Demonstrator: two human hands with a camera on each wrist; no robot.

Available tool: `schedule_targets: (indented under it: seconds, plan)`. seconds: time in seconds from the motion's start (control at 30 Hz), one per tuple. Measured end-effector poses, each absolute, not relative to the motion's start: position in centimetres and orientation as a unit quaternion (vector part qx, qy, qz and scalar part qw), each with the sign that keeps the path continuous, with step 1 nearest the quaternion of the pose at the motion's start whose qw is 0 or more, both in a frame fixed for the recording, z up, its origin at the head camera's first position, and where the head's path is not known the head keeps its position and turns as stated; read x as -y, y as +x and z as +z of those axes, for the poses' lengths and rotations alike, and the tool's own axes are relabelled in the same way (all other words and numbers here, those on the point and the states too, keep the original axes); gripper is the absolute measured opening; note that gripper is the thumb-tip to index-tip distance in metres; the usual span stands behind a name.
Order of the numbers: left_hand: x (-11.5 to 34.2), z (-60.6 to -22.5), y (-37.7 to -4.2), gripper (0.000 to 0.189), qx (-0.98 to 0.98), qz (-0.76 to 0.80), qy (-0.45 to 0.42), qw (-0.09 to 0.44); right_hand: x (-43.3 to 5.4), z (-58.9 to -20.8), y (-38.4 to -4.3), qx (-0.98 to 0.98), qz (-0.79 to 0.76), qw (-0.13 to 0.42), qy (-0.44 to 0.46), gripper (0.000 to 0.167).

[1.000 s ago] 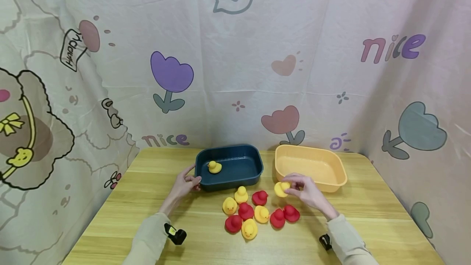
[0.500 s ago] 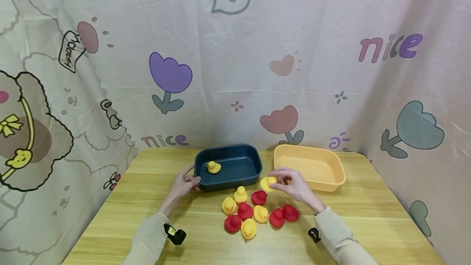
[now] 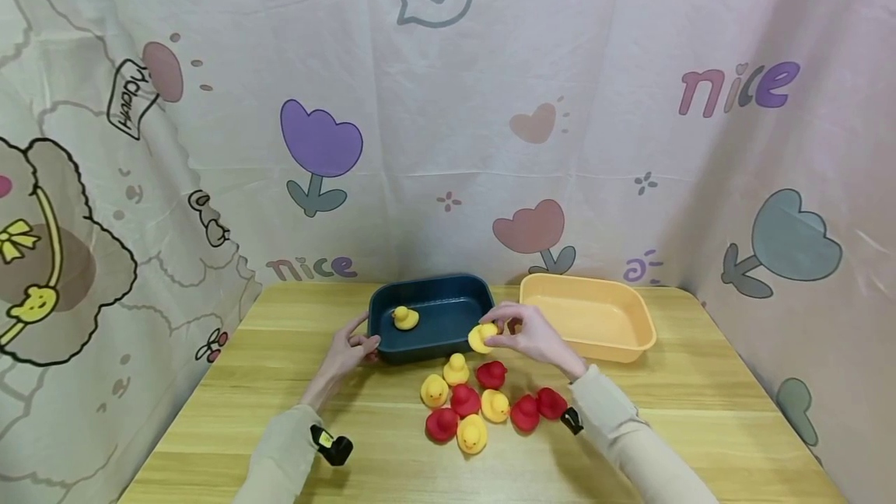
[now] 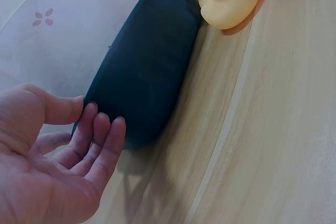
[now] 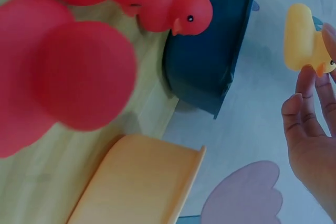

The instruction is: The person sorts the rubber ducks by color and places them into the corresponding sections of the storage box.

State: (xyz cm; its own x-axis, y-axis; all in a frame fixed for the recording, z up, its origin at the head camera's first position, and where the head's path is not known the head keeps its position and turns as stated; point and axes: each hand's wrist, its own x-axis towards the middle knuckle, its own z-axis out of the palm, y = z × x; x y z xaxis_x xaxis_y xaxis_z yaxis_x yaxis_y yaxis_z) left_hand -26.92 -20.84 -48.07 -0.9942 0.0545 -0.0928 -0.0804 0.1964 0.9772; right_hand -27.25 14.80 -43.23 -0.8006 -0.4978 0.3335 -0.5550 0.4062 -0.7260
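Note:
My right hand [image 3: 535,335] pinches a yellow rubber duck [image 3: 479,339] by its head between thumb and fingers, raised near the front right corner of a dark blue bin [image 3: 427,352]. In the right wrist view the held duck [image 5: 299,40] hangs in the air with its base turned sideways. My left hand [image 3: 348,351] grips the left end of the bin, thumb at the rim and fingers curved against the outer wall [image 4: 139,87]. Inside the bin, toward the left, sits another yellow duck [image 3: 405,318].
Several yellow ducks [image 3: 472,435] and red ducks [image 3: 442,425] stand clustered on the wooden table [image 3: 392,449] in front of the bins. To the right is a pale orange bin [image 3: 595,350] with a bare floor. A printed cloth [image 3: 448,138] hangs behind the table.
My right hand has carried the yellow duck leftward and slightly up, from in front of the orange bin to the blue bin's right edge. The left hand keeps its place on the blue bin.

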Motion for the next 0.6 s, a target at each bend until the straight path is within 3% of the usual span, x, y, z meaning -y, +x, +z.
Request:
schedule_targets:
  seconds: [0.6]
  plan:
    - [20.5,-48.0,-26.9,0.069,-0.745,0.664,-0.009,0.069,-9.3,-43.1,-30.5,0.84,0.434,0.014,0.326,0.028]
